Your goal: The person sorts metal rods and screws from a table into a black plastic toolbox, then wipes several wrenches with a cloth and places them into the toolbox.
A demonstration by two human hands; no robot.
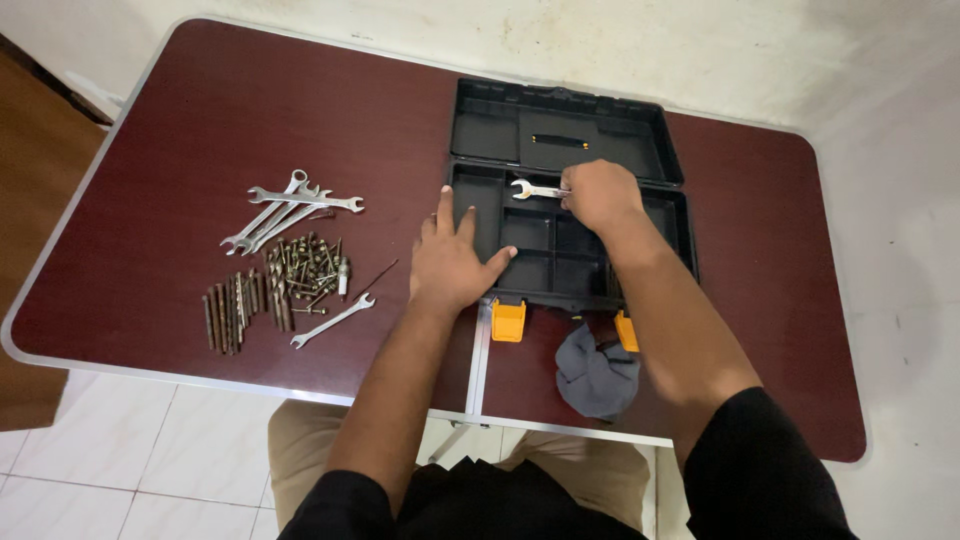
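Our right hand (598, 193) is closed on one end of a wrench (535, 189) whose length runs leftward from it over the back compartment of the open toolbox (560, 265), while our left hand (450, 262), flat and empty, steadies its near-left corner on the bench (220, 120).
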